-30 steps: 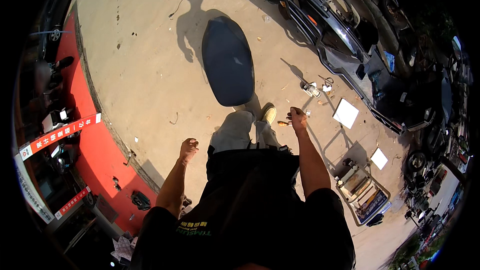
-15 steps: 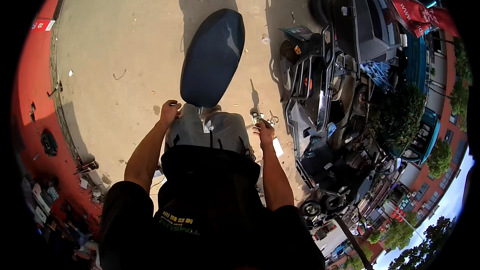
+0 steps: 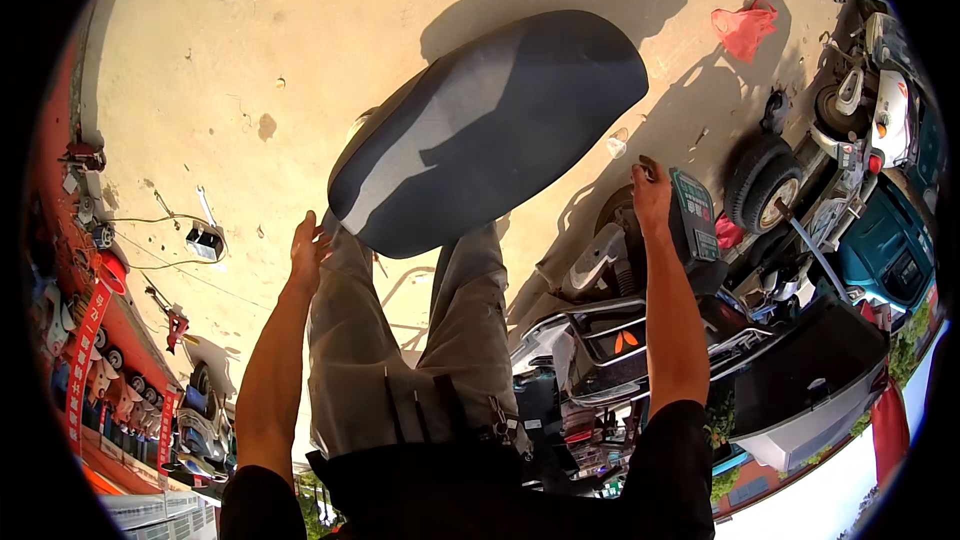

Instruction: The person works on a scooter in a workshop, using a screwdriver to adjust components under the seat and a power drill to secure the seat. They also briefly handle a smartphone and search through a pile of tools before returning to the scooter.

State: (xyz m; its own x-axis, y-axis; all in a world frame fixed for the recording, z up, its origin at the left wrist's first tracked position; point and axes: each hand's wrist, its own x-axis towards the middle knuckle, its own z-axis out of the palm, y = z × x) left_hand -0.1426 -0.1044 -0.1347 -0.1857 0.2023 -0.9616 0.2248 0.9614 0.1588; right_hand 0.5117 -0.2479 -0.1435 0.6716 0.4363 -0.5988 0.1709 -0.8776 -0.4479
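A long black padded scooter seat (image 3: pixel 490 130) lies in front of me, its narrower end near my legs and its rounded far end angled up to the right. My left hand (image 3: pixel 309 248) is just off its near left end, with the fingers apart and nothing visible in them. Out to the right of the seat, and apart from it, is my right hand (image 3: pixel 651 195). Its fingers are curled in, and whatever they may hold is too small to make out. What supports the seat is hidden beneath it.
Close on my right stand a parked vehicle with a metal rack (image 3: pixel 620 345), a loose wheel (image 3: pixel 765 185) and a grey cargo box (image 3: pixel 815 380). A red plastic bag (image 3: pixel 744 30) lies beyond. At left, a cable (image 3: pixel 165 265) loops round a small box (image 3: pixel 205 242).
My view has turned, and the seat now appears larger and slanted to the right. My hands are farther apart, the right one now out beside the parked vehicle.
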